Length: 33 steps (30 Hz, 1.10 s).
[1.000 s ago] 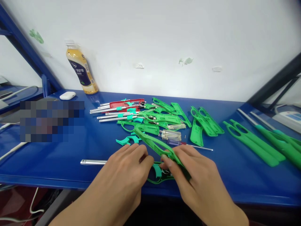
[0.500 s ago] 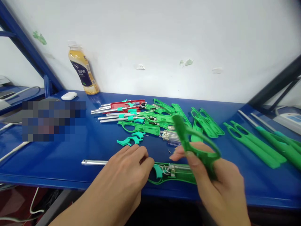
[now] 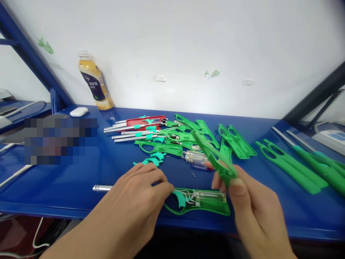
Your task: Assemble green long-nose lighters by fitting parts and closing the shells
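An open green gas lighter (image 3: 215,208) lies near the table's front edge. Its metal tube (image 3: 100,187) points left, and a teal trigger (image 3: 180,198), white wires and a clear fuel tank (image 3: 210,196) show inside. My left hand (image 3: 145,192) is closed over the front of this lighter, hiding where tube meets body. Above its right end, my right hand (image 3: 250,201) grips a loose green shell half (image 3: 215,154), tilted and slightly blurred. Behind the hands lie teal triggers (image 3: 151,160), clear tanks (image 3: 195,157) and a small screw (image 3: 193,175).
Green shell halves (image 3: 161,147) and red lighter parts (image 3: 142,122) are heaped at the back. More green halves (image 3: 293,167) and lighters with tubes (image 3: 320,162) lie right. A drink bottle (image 3: 95,84) and white earbud case (image 3: 79,112) stand at the back left, beside a blurred-out patch.
My right hand has turned the green shell half, now seen more edge-on, and moved slightly right, uncovering the open lighter's right end. My left hand has shifted slightly left, still over the lighter.
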Each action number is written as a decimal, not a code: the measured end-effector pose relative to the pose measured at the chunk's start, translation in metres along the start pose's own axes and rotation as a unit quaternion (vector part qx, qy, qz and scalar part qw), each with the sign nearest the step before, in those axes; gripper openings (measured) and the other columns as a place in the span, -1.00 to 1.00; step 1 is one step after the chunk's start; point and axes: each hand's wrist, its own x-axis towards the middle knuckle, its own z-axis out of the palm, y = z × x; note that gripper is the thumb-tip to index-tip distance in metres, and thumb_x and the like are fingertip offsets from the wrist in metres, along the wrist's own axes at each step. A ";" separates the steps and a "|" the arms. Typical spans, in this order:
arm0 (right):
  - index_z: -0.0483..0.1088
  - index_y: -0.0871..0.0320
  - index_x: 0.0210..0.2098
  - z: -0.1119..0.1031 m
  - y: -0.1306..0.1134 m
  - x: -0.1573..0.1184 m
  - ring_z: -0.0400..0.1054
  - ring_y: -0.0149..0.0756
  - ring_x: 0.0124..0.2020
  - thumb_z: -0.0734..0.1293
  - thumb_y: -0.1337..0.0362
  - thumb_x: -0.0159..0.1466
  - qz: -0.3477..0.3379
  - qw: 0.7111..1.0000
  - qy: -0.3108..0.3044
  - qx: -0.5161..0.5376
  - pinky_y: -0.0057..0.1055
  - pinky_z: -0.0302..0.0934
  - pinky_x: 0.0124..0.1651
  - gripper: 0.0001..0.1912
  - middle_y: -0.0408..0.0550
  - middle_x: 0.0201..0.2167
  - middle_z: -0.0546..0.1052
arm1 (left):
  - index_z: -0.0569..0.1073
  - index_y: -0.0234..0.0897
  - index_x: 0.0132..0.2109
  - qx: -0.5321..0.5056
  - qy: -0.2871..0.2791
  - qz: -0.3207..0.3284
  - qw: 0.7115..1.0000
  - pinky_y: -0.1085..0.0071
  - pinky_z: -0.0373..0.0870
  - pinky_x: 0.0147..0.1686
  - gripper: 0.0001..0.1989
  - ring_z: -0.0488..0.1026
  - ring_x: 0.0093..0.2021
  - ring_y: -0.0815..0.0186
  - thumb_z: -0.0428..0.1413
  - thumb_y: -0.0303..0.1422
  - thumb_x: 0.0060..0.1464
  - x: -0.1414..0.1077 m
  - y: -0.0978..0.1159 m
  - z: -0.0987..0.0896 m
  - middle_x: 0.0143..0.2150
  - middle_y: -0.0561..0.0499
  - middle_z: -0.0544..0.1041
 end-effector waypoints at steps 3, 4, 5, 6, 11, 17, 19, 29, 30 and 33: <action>0.46 -0.10 0.21 -0.008 0.005 0.000 0.53 -0.39 -0.25 0.25 0.01 0.58 -0.066 0.994 -0.007 -0.088 -0.50 0.37 -0.25 -0.68 -0.22 -0.22 0.63 | 0.55 -0.12 -0.20 0.015 0.023 -0.023 0.999 0.31 0.46 -0.17 -0.72 0.59 -0.22 0.27 0.01 -0.46 0.44 -0.001 -0.008 -0.015 -0.21 0.10 0.62; 0.45 -0.09 0.23 -0.009 0.006 0.000 0.54 -0.38 -0.22 0.28 0.00 0.56 -0.084 0.991 -0.012 -0.107 -0.50 0.39 -0.21 -0.67 -0.22 -0.18 0.65 | 0.56 -0.09 -0.14 0.030 0.050 -0.039 0.998 0.33 0.46 -0.18 -0.78 0.60 -0.21 0.28 0.04 -0.39 0.46 -0.001 -0.012 -0.022 -0.17 0.12 0.64; 0.45 -0.08 0.22 -0.010 0.007 -0.001 0.54 -0.37 -0.19 0.29 -0.02 0.55 -0.100 0.988 -0.020 -0.120 -0.49 0.40 -0.18 -0.66 -0.21 -0.16 0.66 | 0.57 -0.06 -0.07 0.049 0.085 -0.063 0.993 0.33 0.46 -0.18 -0.83 0.62 -0.19 0.27 0.07 -0.32 0.46 -0.002 -0.015 -0.028 -0.12 0.15 0.66; 0.46 -0.07 0.19 -0.011 0.008 -0.001 0.55 -0.36 -0.16 0.30 -0.03 0.55 -0.111 0.985 -0.029 -0.128 -0.47 0.41 -0.13 -0.67 -0.21 -0.14 0.67 | 0.57 -0.03 -0.02 0.071 0.109 -0.089 0.987 0.32 0.47 -0.13 -0.84 0.63 -0.16 0.27 0.07 -0.28 0.46 -0.003 -0.018 -0.033 -0.07 0.17 0.67; 0.47 -0.10 0.12 -0.002 0.007 -0.002 0.54 -0.32 0.00 0.35 -0.07 0.51 -0.158 0.973 -0.094 -0.140 -0.38 0.38 0.15 -0.69 -0.26 -0.06 0.66 | 0.58 0.05 0.04 0.042 0.087 -0.073 0.993 0.36 0.50 -0.07 -0.81 0.65 -0.09 0.30 0.08 -0.15 0.47 -0.008 -0.024 -0.040 0.00 0.22 0.68; 0.46 -0.08 0.15 0.007 0.008 -0.006 0.50 -0.29 0.08 0.32 -0.03 0.53 -0.174 0.967 -0.123 -0.136 -0.33 0.34 0.21 -0.70 -0.22 0.00 0.63 | 0.57 0.05 0.12 0.000 -0.045 -0.036 0.998 0.29 0.48 -0.01 -0.80 0.62 -0.01 0.25 0.11 -0.27 0.46 -0.012 -0.026 -0.023 0.03 0.14 0.65; 0.46 -0.07 0.15 0.008 0.010 -0.007 0.50 -0.28 0.07 0.32 -0.02 0.53 -0.173 0.967 -0.126 -0.136 -0.32 0.36 0.19 -0.70 -0.20 -0.01 0.62 | 0.56 0.03 0.09 -0.004 -0.071 -0.027 0.997 0.27 0.45 -0.01 -0.80 0.60 -0.01 0.26 0.09 -0.33 0.47 -0.012 -0.029 -0.020 0.03 0.14 0.64; 0.46 -0.11 0.30 0.005 0.011 -0.011 0.53 -0.21 0.00 0.37 0.01 0.50 -0.152 0.967 -0.149 -0.141 -0.26 0.48 0.00 -0.58 -0.07 0.00 0.58 | 0.57 -0.05 -0.06 -0.062 -0.099 -0.043 0.992 0.36 0.40 -0.06 -0.78 0.57 -0.10 0.29 0.07 -0.46 0.45 -0.011 -0.026 -0.013 -0.09 0.12 0.63; 0.46 -0.13 0.30 0.005 0.011 -0.012 0.52 -0.21 0.00 0.37 0.03 0.51 -0.150 0.968 -0.151 -0.136 -0.26 0.48 0.00 -0.60 -0.07 0.01 0.58 | 0.57 -0.05 -0.06 -0.069 -0.100 -0.048 0.992 0.36 0.40 -0.06 -0.79 0.57 -0.10 0.29 0.08 -0.45 0.45 -0.010 -0.026 -0.013 -0.09 0.13 0.63; 0.49 -0.12 0.28 0.004 0.011 -0.013 0.51 -0.24 -0.07 0.38 0.11 0.50 -0.154 0.969 -0.151 -0.125 -0.28 0.47 -0.05 -0.62 -0.08 -0.03 0.59 | 0.57 -0.06 -0.07 -0.075 -0.091 -0.050 0.992 0.41 0.42 -0.09 -0.78 0.57 -0.13 0.33 0.07 -0.46 0.45 -0.009 -0.025 -0.010 -0.13 0.13 0.63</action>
